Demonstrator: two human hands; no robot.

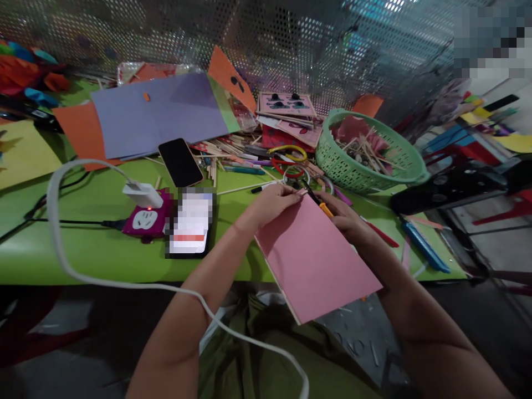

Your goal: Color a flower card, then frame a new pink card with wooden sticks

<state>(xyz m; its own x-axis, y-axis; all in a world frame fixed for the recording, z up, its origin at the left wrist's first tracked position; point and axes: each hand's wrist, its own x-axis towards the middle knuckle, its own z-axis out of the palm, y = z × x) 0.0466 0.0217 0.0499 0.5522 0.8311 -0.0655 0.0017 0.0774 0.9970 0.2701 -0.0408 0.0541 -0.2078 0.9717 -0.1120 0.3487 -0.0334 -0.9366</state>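
Note:
A pink card sheet (313,260) slants above my lap, overlapping the table's front edge. My left hand (276,202) pinches its top corner between thumb and fingers. A pale strip, perhaps a thin wooden stick, runs along the sheet's left edge. In my right hand (343,213) is a pair of pliers (326,209) with black and orange handles, its dark head at the same corner of the card. Part of that hand lies behind the sheet. Just beyond both hands are wire rings (296,175) and a dark marker (264,187).
A green basket (328,158) of thin sticks stands at the back right. Two phones (180,162) and a purple power socket (143,221) are left of my arms. A white cable (54,221) loops across my left forearm. Purple card sheets (162,113) lie behind.

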